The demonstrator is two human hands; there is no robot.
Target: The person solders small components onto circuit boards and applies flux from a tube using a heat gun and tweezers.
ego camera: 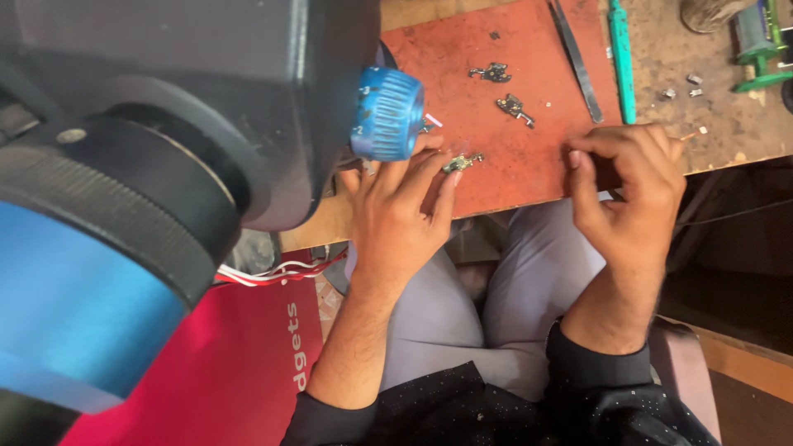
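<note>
Head view shows your left hand (396, 211) pinching a small metal part (462, 162) between thumb and fingertips at the near edge of the red mat (529, 49). Your right hand (632, 194) is curled at the mat's right near corner; whether it grips anything, you cannot tell. Farther up the mat lie two more small metal parts (514, 106), with black tweezers (576, 59) along its right side.

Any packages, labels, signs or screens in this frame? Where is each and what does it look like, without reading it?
Red printed panel: lower left, beside the left forearm; flat, bright red with white lettering, partly hidden by the microscope.
Blue knob: on the microscope, above the left hand; round, ribbed, with small white markings.
No screens or signs.
</note>
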